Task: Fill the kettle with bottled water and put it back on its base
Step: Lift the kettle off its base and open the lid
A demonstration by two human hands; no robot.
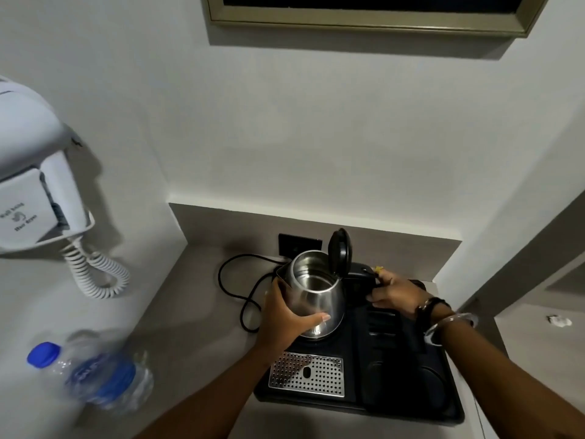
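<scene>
Brushed steel fills the middle of the frame: the left hand [286, 315] has its fingers [316, 318] curled round the body of the kettle [316, 293], thumb across the near side. The right hand [395, 293] is closed round the black handle [361, 275] just right of centre. The kettle's lid [339, 253] stands open and upright. It sits at the back of a black tray [411, 391], on or just above its base, though the hands hide the contact. The inside looks dry and bare, but glare makes that hard to judge.

The water bottle [95, 375] lies blurred at lower left of the frame, well apart from the kettle, its blue cap [42, 354] on. A cord [234, 280] loops left of the kettle toward the wall.

As it stands, only the lid is open; uncapping, pouring, closing and settling on the base all seem left.
</scene>
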